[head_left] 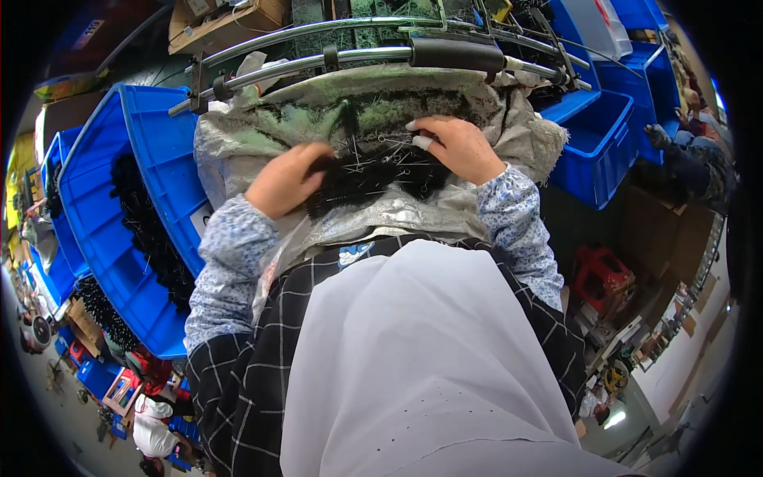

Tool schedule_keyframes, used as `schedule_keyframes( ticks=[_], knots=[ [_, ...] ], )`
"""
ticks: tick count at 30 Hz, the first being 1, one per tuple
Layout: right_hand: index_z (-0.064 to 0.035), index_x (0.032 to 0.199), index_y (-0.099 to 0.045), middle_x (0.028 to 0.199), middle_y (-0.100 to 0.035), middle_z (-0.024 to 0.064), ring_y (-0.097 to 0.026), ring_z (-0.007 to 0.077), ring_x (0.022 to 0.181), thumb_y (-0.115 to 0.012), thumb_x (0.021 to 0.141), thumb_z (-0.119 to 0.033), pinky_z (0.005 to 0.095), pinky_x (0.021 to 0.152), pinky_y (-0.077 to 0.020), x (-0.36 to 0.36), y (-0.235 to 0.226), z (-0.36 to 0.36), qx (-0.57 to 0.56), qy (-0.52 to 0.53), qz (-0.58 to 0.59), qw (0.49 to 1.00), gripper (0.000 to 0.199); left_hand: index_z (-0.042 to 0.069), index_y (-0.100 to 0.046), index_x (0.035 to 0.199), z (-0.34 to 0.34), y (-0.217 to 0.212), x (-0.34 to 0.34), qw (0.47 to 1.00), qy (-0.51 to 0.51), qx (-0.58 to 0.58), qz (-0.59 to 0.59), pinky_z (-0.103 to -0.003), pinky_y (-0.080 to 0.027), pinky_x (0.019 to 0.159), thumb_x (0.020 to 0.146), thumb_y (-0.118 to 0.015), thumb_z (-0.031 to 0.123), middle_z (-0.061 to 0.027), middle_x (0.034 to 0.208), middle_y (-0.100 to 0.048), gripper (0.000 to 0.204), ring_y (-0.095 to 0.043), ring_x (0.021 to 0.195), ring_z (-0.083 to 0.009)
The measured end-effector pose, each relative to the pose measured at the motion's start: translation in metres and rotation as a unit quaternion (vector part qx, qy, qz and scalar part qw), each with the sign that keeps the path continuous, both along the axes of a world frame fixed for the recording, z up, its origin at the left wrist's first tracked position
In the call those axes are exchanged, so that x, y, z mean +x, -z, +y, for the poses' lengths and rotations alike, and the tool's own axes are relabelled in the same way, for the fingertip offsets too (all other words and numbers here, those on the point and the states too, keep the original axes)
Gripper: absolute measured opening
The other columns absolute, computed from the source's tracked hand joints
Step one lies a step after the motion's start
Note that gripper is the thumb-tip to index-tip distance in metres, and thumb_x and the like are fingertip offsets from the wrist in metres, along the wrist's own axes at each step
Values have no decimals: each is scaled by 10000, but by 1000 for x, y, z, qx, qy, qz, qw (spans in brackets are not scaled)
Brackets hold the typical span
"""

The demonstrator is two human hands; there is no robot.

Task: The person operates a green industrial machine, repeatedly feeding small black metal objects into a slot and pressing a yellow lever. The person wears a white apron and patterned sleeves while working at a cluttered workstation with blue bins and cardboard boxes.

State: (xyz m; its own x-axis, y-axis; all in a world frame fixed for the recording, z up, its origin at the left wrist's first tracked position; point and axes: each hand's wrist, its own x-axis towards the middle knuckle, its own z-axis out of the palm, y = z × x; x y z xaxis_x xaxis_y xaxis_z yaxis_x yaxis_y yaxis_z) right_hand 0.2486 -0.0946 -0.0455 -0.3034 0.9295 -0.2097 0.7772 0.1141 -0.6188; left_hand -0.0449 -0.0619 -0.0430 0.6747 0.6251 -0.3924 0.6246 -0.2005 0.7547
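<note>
Hands (461,149) flank the black wire-looped brushes (373,176) between them.

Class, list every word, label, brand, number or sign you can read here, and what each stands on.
I don't copy out wording or numbers; the clearest marks are:
White label on a dark reddish surface: printed characters, not copied.
White tag on the large blue bin: dark mark, only partly visible.
Blue-and-white patch on checked clothing: too small to read.
</note>
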Motion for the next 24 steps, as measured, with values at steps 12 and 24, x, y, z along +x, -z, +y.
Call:
schedule_keyframes(
  ticks=[12, 24],
  knots=[
    [-50, 1095, -548, 927, -612, 185, -588, 366, 856, -553, 855, -216, 430, 734, -470, -53, -52, 24, -59, -47, 188, 979, 292, 58, -443, 1212, -5, -58, 37, 969, -163, 99, -155, -304, -476, 676, 747, -672, 59, -120, 959, -553, 518, -580, 758, -221],
    [-150, 947, -655, 811, -651, 69, -647, 219, 768, -512, 844, -134, 352, 649, -528, 44, 9, 170, 319, 167, -311, 880, 177, 54, -459, 1173, -28, -16, 9, 998, 42, -21, -40, -378, -470, 725, 809, -592, 127, -166, 969, -550, 395, -583, 805, -307]
  ],
)
